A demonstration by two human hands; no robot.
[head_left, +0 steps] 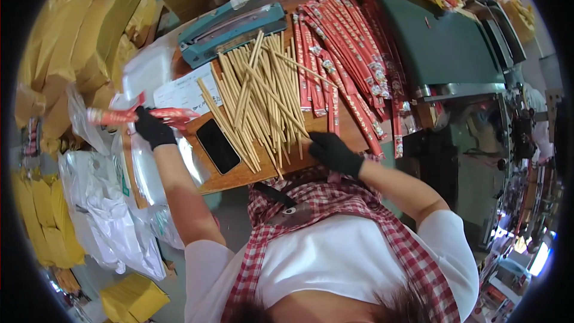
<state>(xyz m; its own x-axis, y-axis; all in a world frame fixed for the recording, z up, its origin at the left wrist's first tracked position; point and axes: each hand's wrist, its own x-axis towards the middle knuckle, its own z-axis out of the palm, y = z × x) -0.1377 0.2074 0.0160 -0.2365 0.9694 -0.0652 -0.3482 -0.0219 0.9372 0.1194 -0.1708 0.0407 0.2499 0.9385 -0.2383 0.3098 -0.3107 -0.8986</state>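
Note:
My left hand (154, 128), in a black glove, is closed around several red printed paper sleeves (112, 116), over the left side of the wooden table. A large loose pile of light wooden chopsticks (263, 96) covers the table's middle, some lying crosswise on top. At the pile's near right edge my black-gloved right hand (330, 151) pinches at chopstick ends; its fingertips are partly hidden. More red sleeves (347, 42) lie fanned out right of the pile. A black phone (218, 146) lies between my left hand and the chopsticks, beside a printed white paper (186, 92).
A teal metal device (232, 29) stands behind the chopsticks. To the right is a dark green machine top (439, 39). Yellow wrapped packages (89, 30) are stacked at the left, with white plastic bags (110, 209) below. The table's front edge (239, 184) runs close to my apron.

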